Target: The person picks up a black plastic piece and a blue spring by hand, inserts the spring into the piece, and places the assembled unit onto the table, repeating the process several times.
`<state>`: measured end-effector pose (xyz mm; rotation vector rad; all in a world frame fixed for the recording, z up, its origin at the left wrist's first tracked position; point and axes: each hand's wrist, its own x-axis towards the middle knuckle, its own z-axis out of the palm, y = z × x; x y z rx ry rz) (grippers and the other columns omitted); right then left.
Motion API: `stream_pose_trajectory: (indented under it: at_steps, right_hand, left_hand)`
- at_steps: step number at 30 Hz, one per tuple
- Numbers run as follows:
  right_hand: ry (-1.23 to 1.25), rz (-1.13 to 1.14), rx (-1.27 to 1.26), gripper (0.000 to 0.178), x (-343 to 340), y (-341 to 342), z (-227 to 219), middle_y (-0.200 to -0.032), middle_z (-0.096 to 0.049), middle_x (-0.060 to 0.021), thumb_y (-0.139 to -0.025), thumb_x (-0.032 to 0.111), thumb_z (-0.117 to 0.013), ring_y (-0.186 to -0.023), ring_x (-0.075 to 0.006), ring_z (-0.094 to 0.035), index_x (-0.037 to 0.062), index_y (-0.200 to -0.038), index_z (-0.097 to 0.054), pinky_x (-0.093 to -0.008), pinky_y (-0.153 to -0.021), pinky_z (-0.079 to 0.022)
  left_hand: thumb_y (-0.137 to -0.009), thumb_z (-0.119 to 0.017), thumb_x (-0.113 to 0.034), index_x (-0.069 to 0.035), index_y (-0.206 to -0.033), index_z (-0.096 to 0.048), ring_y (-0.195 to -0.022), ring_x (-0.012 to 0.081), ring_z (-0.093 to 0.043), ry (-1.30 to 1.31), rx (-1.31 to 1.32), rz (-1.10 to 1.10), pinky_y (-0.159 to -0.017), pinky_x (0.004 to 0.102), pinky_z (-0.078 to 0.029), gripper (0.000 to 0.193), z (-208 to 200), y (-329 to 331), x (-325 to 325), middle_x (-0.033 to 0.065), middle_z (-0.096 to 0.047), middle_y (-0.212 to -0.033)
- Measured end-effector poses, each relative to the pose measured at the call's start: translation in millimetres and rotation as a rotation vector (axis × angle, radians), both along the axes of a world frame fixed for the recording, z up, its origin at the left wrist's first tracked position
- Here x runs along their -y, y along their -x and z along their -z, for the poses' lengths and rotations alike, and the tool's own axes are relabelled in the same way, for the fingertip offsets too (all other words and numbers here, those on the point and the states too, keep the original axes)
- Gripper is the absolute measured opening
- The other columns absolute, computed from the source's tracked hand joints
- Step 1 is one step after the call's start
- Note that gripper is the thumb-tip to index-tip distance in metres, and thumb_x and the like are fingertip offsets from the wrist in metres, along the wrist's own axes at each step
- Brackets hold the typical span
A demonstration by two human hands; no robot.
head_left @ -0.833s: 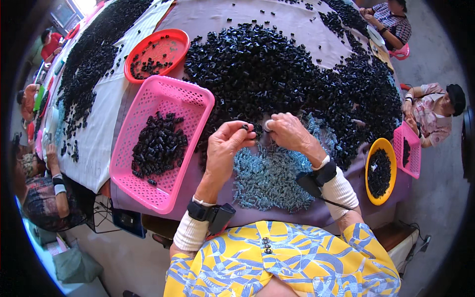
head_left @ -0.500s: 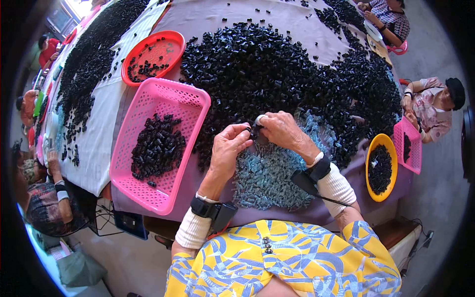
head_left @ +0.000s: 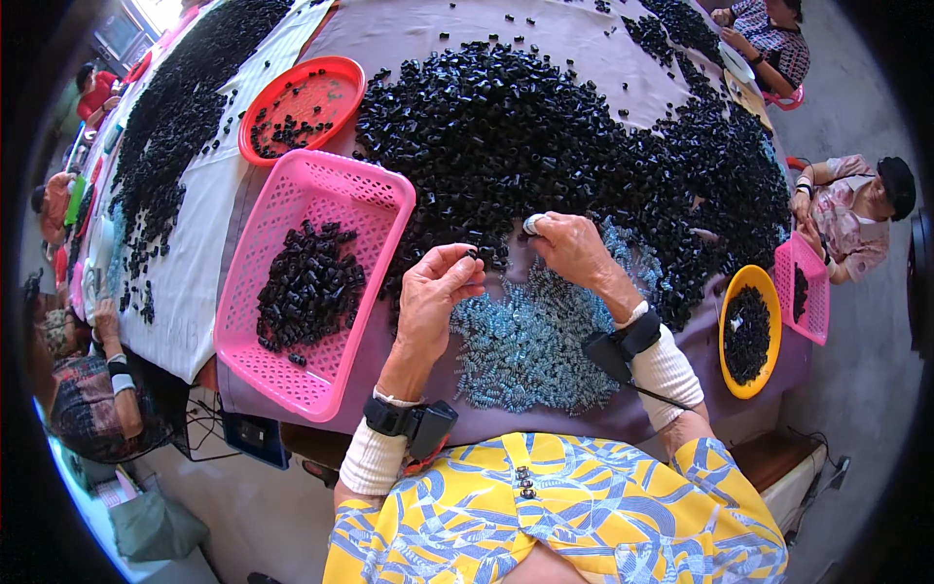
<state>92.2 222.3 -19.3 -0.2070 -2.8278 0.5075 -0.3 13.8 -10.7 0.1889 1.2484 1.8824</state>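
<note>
My left hand (head_left: 435, 287) pinches a small black plastic part (head_left: 473, 254) between thumb and fingertips, near the edge of a big heap of black parts (head_left: 516, 136). To its right, my right hand (head_left: 574, 251) is closed, with a white wrap on a fingertip; whatever its fingers hold, if anything, is hidden. Below and between the hands spreads a pile of small pale-blue metal springs (head_left: 535, 346). Left of my left hand stands a pink perforated basket (head_left: 329, 389), partly filled with black parts (head_left: 309, 292) like the one I hold.
A red round tray (head_left: 336, 92) with scattered black parts sits beyond the basket. At the right are a yellow bowl (head_left: 765, 375) of black parts and another pink basket (head_left: 815, 316). Other people sit around the cloth-covered table (head_left: 292, 399); one person (head_left: 856, 209) is at right.
My hands have drawn apart. The left one moved slightly left and down with the black part at its fingertips; the right one shifted a little to the right.
</note>
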Motion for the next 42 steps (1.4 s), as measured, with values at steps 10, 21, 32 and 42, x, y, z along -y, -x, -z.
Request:
stream_pose_trajectory:
  at_steps: [10,21,32,42]
  right_hand:
    - [-0.166,-0.067,0.110,0.013,4.4,11.0,-7.1,-0.071,-0.060,-0.0120,-0.073,0.014,-0.063,-0.070,-0.0291,-0.061,0.0042,-0.074,-0.055,-0.0386,-0.065,-0.045]
    - [-0.206,-0.098,0.027,0.008,7.4,9.3,-1.9,-0.069,-0.062,-0.0101,-0.072,0.012,-0.059,-0.068,-0.0267,-0.061,0.0052,-0.071,-0.057,-0.0389,-0.070,-0.040]
    - [0.066,-0.366,0.040,0.013,28.8,7.6,-68.5,-0.067,-0.056,-0.0098,-0.071,0.010,-0.065,-0.063,-0.0275,-0.053,0.0046,-0.070,-0.053,-0.0352,-0.073,-0.039]
    - [0.087,-0.358,-0.147,0.014,40.6,12.7,-67.1,-0.068,-0.056,-0.0099,-0.076,0.015,-0.061,-0.068,-0.0278,-0.056,0.0045,-0.070,-0.053,-0.0377,-0.073,-0.039]
  left_hand:
    - [-0.089,-0.058,-0.010,-0.001,-0.106,-0.057,-0.080,0.0174,-0.064,-0.094,0.038,0.000,-0.073,0.0299,-0.054,0.019,-1.6,-4.3,-5.3,0.0101,-0.064,-0.090]
    - [-0.088,-0.059,-0.011,0.000,-0.104,-0.057,-0.078,0.0185,-0.064,-0.101,0.050,0.008,-0.073,0.0314,-0.054,0.019,-0.9,-9.2,-11.1,0.0109,-0.064,-0.090]
    - [-0.088,-0.059,-0.009,0.001,-0.104,-0.058,-0.078,0.0162,-0.064,-0.048,-0.032,-0.009,-0.071,0.0288,-0.054,0.019,-1.1,-8.4,-15.1,0.0097,-0.064,-0.091]
    - [-0.088,-0.056,-0.007,0.001,-0.104,-0.055,-0.081,0.0186,-0.065,-0.159,0.064,-0.020,-0.074,0.0327,-0.055,0.018,-11.5,-5.3,-11.0,0.0100,-0.063,-0.092]
